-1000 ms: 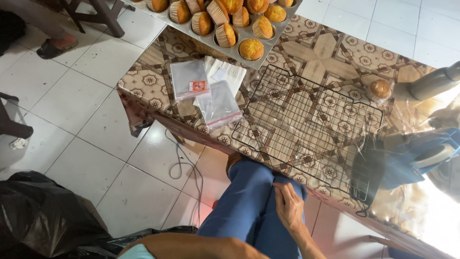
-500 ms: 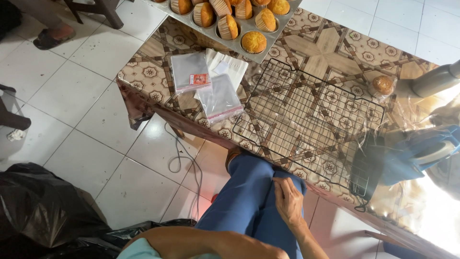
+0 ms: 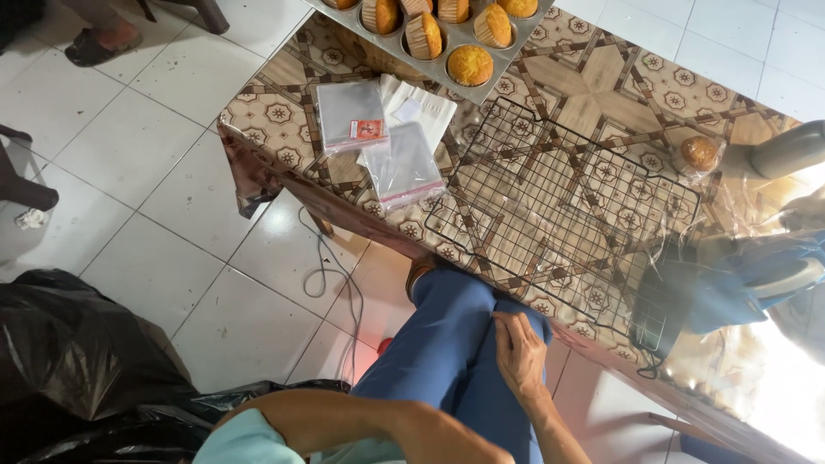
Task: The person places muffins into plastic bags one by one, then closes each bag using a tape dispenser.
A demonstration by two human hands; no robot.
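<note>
The right hand [image 3: 518, 354] lies flat and open on the person's blue trouser knee [image 3: 455, 344], holding nothing, just below the near edge of the patterned tabletop [image 3: 601, 86]. Only a bent forearm shows at the bottom of the view, probably the left, so I cannot tell how the left hand stands. Nearest the resting hand is the black wire cooling rack [image 3: 559, 215]; clear plastic bags [image 3: 382, 137] lie beside it, below a muffin tray [image 3: 447, 34].

Golden-orange muffins [image 3: 471, 65] sit in a grey metal tray [image 3: 516, 51], and the black wire rack [image 3: 559, 206] lies over a tablecloth [image 3: 601, 82] of brown and beige star-and-medallion tiles. Blue trousers [image 3: 447, 344] below, white floor tiles [image 3: 112, 137], black plastic bag [image 3: 69, 352] alongside.
</note>
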